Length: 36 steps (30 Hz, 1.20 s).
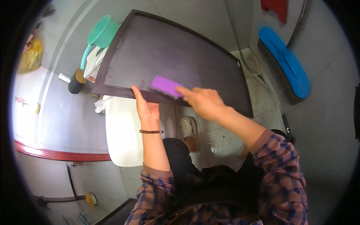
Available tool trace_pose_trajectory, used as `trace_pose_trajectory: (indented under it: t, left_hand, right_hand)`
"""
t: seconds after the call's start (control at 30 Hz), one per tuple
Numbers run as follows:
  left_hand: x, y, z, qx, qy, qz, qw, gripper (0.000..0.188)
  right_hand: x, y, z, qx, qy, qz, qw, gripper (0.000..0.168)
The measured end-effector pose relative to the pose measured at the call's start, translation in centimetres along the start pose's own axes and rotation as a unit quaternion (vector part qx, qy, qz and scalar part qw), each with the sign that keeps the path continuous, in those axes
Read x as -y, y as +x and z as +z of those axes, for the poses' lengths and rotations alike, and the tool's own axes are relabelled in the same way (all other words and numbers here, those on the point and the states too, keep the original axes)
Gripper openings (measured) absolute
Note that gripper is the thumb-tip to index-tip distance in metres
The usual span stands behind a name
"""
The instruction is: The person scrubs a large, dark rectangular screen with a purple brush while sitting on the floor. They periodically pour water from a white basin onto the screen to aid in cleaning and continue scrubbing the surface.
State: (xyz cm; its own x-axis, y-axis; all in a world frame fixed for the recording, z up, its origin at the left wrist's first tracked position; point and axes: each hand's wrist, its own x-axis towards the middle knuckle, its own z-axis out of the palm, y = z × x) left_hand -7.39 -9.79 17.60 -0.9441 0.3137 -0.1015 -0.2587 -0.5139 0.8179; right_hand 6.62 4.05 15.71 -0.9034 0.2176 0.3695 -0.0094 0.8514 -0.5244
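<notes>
A dark brown framed screen panel [157, 50], likely a window screen, stands tilted before me. My left hand [147, 108] grips its near edge, thumb over the frame and the other fingers hidden beneath. In my right hand [205, 102] is a purple scrubbing brush [166, 85], bristles down on the panel close to the near frame edge. The brush and right hand look slightly blurred. Around the brush the panel's surface has paler, wet-looking streaks.
A closed white toilet lid [123, 132] lies left of my legs. Behind the panel's left edge is a green dipper [102, 32]. A blue broom head [285, 63] leans on the right wall, beside a shower hose [261, 80]. Suds spot the tiled floor [225, 143].
</notes>
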Motion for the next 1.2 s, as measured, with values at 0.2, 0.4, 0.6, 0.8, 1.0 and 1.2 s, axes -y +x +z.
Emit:
trace_pose_trajectory:
  t: [0.2,0.4,0.6,0.8,1.0,1.2]
  left_hand:
    - [-0.9,-1.4,1.1,-0.041,-0.025,0.015,0.999,0.074]
    - [-1.7,-1.1,0.2,-0.03,-0.04,0.017,0.999,0.057]
    - [-0.6,-0.2,0.6,-0.054,-0.019,0.017,0.998,0.05]
    - [0.1,-0.7,1.1,-0.082,0.006,-0.014,0.996,0.048]
    - [0.2,-1.0,0.3,-0.048,-0.003,-0.017,0.999,0.047]
    - [-1.2,-0.9,-0.3,-0.026,-0.055,-0.022,0.998,0.045]
  right_hand:
    - [-2.6,5.0,3.1,0.004,-0.036,0.104,0.994,0.035]
    - [-1.5,4.0,3.3,0.007,0.117,0.046,0.992,0.036]
    - [-3.2,6.6,6.2,-0.05,0.066,-0.004,0.997,0.041]
    - [-5.7,7.8,4.1,0.02,0.08,0.148,0.986,0.035]
    - [-1.0,6.9,4.9,-0.01,0.093,-0.045,0.995,0.036]
    - [-6.9,7.5,4.5,0.004,0.089,0.124,0.988,0.032]
